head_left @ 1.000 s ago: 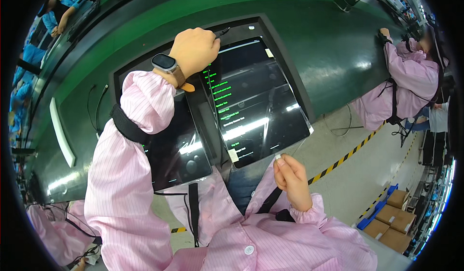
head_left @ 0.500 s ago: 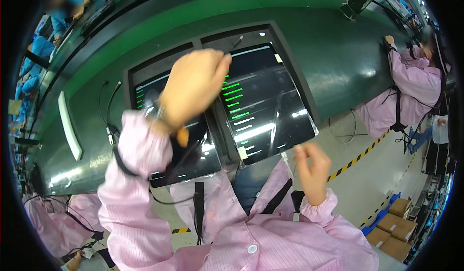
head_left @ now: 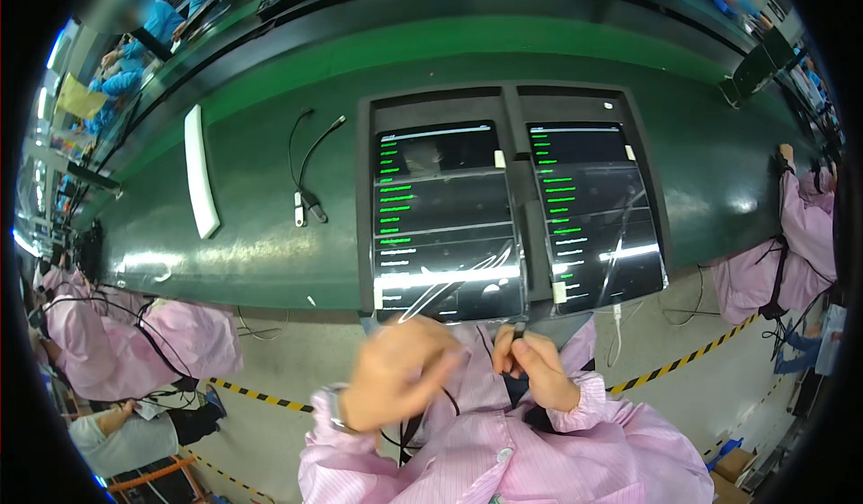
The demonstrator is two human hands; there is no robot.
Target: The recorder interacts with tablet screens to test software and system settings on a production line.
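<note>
Two lit tablets (head_left: 447, 221) rest in a dark frame (head_left: 366, 207) on the green table (head_left: 247, 212); black-yellow tape (head_left: 270, 399) crosses the floor (head_left: 279, 365). The right hand (head_left: 542, 369) pinches a small dark piece (head_left: 519, 332); the left hand (head_left: 395, 376) is blurred, its grip I cannot tell.

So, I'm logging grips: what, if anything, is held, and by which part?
The right hand seems to pinch a small dark piece, which part unclear; the left hand is blurred, so its hold cannot be told.

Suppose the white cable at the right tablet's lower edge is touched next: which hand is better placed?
Probably the right hand: it is nearer the white cable. The left hand, blurred, is farther off, below the left tablet.
</note>
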